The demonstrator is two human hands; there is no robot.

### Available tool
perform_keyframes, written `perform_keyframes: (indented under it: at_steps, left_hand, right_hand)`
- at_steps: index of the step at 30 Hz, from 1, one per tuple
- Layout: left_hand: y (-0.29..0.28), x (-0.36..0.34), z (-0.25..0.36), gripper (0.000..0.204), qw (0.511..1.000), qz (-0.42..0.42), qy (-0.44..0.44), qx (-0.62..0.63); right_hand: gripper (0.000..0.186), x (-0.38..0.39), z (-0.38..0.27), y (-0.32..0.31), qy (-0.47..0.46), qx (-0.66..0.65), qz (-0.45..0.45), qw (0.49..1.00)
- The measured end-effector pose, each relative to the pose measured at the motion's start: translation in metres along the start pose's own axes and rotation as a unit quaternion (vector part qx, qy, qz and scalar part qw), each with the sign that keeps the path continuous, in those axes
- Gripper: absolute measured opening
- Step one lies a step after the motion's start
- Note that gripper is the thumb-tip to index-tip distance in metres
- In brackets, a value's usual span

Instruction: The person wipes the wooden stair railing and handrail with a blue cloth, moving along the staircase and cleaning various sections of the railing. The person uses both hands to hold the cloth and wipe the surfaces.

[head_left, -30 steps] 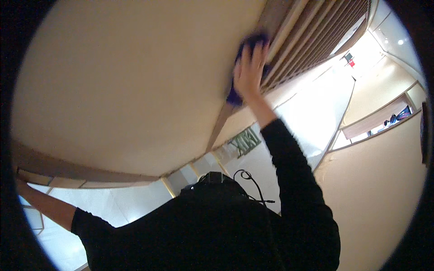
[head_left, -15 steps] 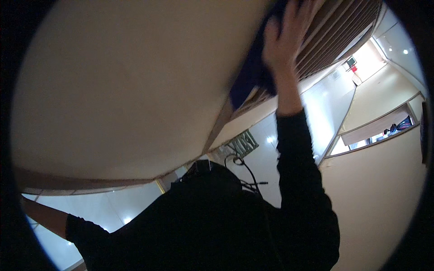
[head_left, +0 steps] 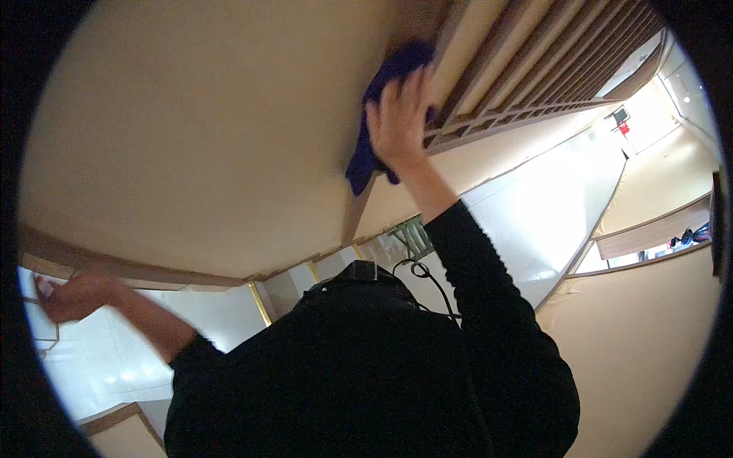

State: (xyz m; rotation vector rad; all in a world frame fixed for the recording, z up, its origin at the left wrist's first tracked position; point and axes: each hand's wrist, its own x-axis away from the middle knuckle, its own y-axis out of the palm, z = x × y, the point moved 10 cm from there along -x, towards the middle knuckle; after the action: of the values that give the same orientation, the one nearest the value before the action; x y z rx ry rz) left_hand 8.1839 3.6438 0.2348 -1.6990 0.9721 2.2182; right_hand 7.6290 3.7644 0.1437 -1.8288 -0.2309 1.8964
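Observation:
My right hand (head_left: 401,122) lies over a dark blue cloth (head_left: 370,126), its fingers stretched out and pressing the cloth against a beige wall (head_left: 198,137). The cloth spans a brown wooden trim strip (head_left: 356,214), beside a row of wooden slats (head_left: 527,76). One loose end of the cloth hangs below my palm. At the far left, my left hand (head_left: 76,296) is curled and a little blurred. Something small, red and white shows at its outer side, too close to the picture's rim to make out.
A brown ledge (head_left: 137,263) runs along the wall's lower left. Shiny pale floor (head_left: 527,183) stretches along the slats. At the right stands another beige wall (head_left: 634,343) with a long opening (head_left: 649,237). A green patterned mat (head_left: 412,238) and a black cable (head_left: 431,278) show near my body.
My right hand and the cloth have moved left and down, from the slats onto the wall and trim. My left hand has come into view at the left. The view has shifted slightly.

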Motion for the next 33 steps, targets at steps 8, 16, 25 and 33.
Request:
perform_keyframes:
  at_steps: [8,16,25,33]
  left_hand:
    - [0.090,0.207,0.374,0.037,0.859,-0.358,-0.062,0.361]
    - [0.136,0.222,0.459,0.044,0.917,-0.289,0.036,0.273]
    - [0.138,0.234,0.462,0.042,0.928,-0.286,0.055,0.233]
    - [0.141,0.237,0.468,0.046,0.925,-0.292,0.080,0.228]
  right_hand:
    - [0.046,0.156,0.018,0.011,0.030,-0.125,-0.100,0.987]
    - [0.039,0.131,0.094,0.001,0.063,-0.011,-0.169,0.983]
    - [0.043,0.115,0.113,0.000,0.043,0.016,-0.154,0.987]
    - [0.037,0.122,0.076,0.009,0.061,-0.099,-0.155,0.981]
